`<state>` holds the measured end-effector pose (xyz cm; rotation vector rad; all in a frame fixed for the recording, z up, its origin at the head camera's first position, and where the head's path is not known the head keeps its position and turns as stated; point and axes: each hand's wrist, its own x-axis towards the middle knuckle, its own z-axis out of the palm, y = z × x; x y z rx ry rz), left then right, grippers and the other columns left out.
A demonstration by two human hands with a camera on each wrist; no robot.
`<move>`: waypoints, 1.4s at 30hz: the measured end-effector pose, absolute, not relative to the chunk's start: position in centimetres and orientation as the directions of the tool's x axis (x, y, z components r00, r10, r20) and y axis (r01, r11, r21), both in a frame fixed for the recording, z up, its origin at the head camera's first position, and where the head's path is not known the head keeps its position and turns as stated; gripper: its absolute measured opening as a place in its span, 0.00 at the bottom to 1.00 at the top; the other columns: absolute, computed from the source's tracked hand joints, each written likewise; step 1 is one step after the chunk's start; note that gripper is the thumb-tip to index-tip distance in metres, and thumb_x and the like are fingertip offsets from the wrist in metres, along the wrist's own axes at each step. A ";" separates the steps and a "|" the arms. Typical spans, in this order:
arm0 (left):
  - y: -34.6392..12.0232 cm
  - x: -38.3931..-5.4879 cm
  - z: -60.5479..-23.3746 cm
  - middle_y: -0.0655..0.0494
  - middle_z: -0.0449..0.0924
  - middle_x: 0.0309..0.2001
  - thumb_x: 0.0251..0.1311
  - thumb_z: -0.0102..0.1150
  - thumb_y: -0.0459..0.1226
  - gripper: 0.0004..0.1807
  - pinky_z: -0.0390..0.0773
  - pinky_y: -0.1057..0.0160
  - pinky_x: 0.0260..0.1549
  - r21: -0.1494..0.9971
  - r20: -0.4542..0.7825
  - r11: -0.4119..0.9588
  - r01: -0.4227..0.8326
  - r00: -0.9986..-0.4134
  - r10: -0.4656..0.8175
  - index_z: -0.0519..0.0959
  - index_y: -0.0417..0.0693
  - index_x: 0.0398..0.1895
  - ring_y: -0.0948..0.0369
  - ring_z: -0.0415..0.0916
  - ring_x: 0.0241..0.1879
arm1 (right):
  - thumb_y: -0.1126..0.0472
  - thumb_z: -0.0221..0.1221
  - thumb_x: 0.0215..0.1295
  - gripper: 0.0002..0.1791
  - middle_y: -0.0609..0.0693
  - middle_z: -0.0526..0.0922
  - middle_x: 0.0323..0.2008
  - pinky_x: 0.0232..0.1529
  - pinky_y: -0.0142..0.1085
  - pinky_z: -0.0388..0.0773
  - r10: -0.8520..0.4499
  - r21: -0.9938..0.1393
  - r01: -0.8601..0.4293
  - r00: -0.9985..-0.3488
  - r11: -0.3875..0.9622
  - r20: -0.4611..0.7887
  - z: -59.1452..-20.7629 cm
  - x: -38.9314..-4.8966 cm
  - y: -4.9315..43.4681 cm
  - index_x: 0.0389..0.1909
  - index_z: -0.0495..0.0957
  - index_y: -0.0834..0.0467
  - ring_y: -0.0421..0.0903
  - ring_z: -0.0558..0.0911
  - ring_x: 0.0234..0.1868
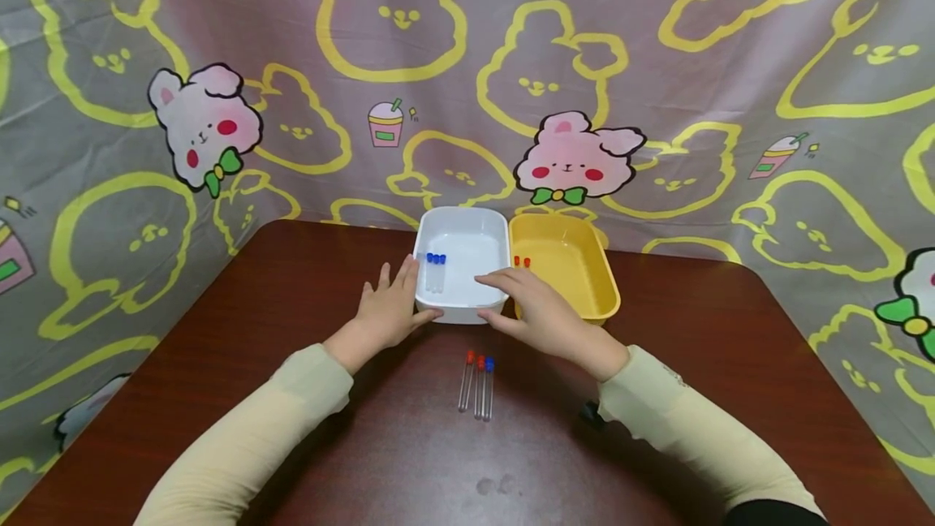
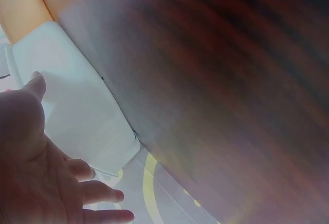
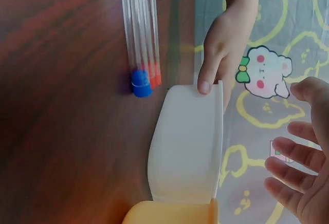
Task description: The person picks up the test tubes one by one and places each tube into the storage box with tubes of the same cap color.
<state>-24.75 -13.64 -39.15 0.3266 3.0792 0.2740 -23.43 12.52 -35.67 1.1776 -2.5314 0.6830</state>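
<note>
A white tub (image 1: 471, 235) holds three blue-capped tubes (image 1: 436, 274) on its left side. My left hand (image 1: 387, 311) is at its left end, fingers extended and thumb touching the front left corner; in the left wrist view the same hand (image 2: 36, 157) has its fingers spread. My right hand (image 1: 540, 311) reaches over the tub's front right corner, fingers apart and holding nothing. In the right wrist view this hand (image 3: 308, 157) appears clear of the tub wall (image 3: 187, 142). Two red-capped tubes (image 1: 467, 380) and a blue-capped tube (image 1: 489, 388) lie on the table in front.
A yellow tub (image 1: 602, 266) stands against the white tub's right side. Two red caps (image 1: 522, 261) show inside it, partly hidden by my right hand. The brown table (image 1: 365, 445) ends at a patterned curtain (image 1: 438, 104). A small dark object (image 1: 592, 414) is near my right sleeve.
</note>
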 end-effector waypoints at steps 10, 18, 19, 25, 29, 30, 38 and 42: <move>-13.6 -24.8 -39.1 0.41 0.42 0.82 0.69 0.54 0.64 0.56 0.55 0.29 0.67 0.183 -0.006 0.963 0.201 -0.979 0.205 0.43 0.36 0.82 0.34 0.42 0.77 | 0.53 0.71 0.64 0.29 0.54 0.82 0.57 0.62 0.50 0.75 -0.619 -0.364 -0.736 -0.677 0.571 0.399 -37.3 -21.4 14.2 0.64 0.79 0.58 0.53 0.79 0.58; -13.5 -24.7 -38.9 0.42 0.42 0.82 0.69 0.54 0.64 0.56 0.54 0.29 0.67 0.199 -0.015 0.960 0.199 -0.978 0.206 0.43 0.37 0.83 0.34 0.42 0.78 | 0.49 0.70 0.65 0.32 0.56 0.80 0.59 0.62 0.52 0.73 -0.623 -0.339 -0.716 -0.698 0.610 0.353 -38.6 -20.3 14.7 0.65 0.78 0.59 0.55 0.78 0.59; -13.5 -24.7 -39.0 0.42 0.42 0.82 0.69 0.54 0.64 0.56 0.54 0.29 0.67 0.198 -0.015 0.960 0.199 -0.979 0.206 0.43 0.37 0.83 0.34 0.42 0.78 | 0.48 0.70 0.64 0.32 0.55 0.81 0.59 0.62 0.51 0.74 -0.622 -0.332 -0.710 -0.704 0.621 0.342 -38.8 -20.2 14.8 0.65 0.78 0.59 0.54 0.79 0.59; -13.5 -24.6 -38.9 0.42 0.41 0.82 0.69 0.54 0.64 0.56 0.55 0.29 0.67 0.193 -0.021 0.960 0.202 -0.977 0.210 0.43 0.36 0.82 0.34 0.42 0.78 | 0.46 0.73 0.60 0.35 0.55 0.80 0.56 0.60 0.48 0.75 -0.647 -0.274 -0.713 -0.701 0.645 0.300 -40.1 -19.5 14.7 0.63 0.78 0.61 0.53 0.79 0.57; -13.5 -24.6 -38.9 0.42 0.41 0.82 0.69 0.54 0.64 0.56 0.55 0.29 0.67 0.192 -0.022 0.960 0.204 -0.977 0.212 0.43 0.36 0.82 0.34 0.41 0.78 | 0.44 0.74 0.57 0.39 0.56 0.80 0.57 0.60 0.47 0.75 -0.673 -0.244 -0.722 -0.692 0.647 0.262 -40.9 -19.2 14.6 0.63 0.78 0.64 0.53 0.79 0.58; -13.5 -24.6 -38.9 0.42 0.41 0.82 0.69 0.54 0.64 0.56 0.55 0.29 0.67 0.191 -0.021 0.960 0.203 -0.977 0.211 0.43 0.36 0.82 0.34 0.42 0.78 | 0.43 0.74 0.56 0.40 0.56 0.80 0.58 0.60 0.47 0.75 -0.678 -0.237 -0.722 -0.692 0.650 0.248 -41.0 -19.2 14.6 0.63 0.78 0.64 0.53 0.78 0.58; -13.6 -24.6 -39.1 0.41 0.41 0.82 0.69 0.54 0.64 0.56 0.55 0.29 0.67 0.189 -0.015 0.961 0.203 -0.978 0.209 0.43 0.37 0.82 0.34 0.41 0.78 | 0.37 0.75 0.51 0.47 0.59 0.78 0.60 0.62 0.48 0.74 -0.707 -0.202 -0.720 -0.692 0.664 0.143 -41.1 -19.1 14.4 0.63 0.77 0.67 0.56 0.77 0.59; -13.6 -24.7 -39.1 0.41 0.41 0.82 0.69 0.54 0.64 0.56 0.54 0.29 0.67 0.185 -0.015 0.961 0.204 -0.977 0.211 0.42 0.37 0.82 0.34 0.41 0.78 | 0.35 0.74 0.50 0.49 0.59 0.78 0.60 0.61 0.49 0.75 -0.711 -0.184 -0.718 -0.694 0.671 0.115 -41.1 -19.0 14.2 0.63 0.77 0.68 0.56 0.77 0.60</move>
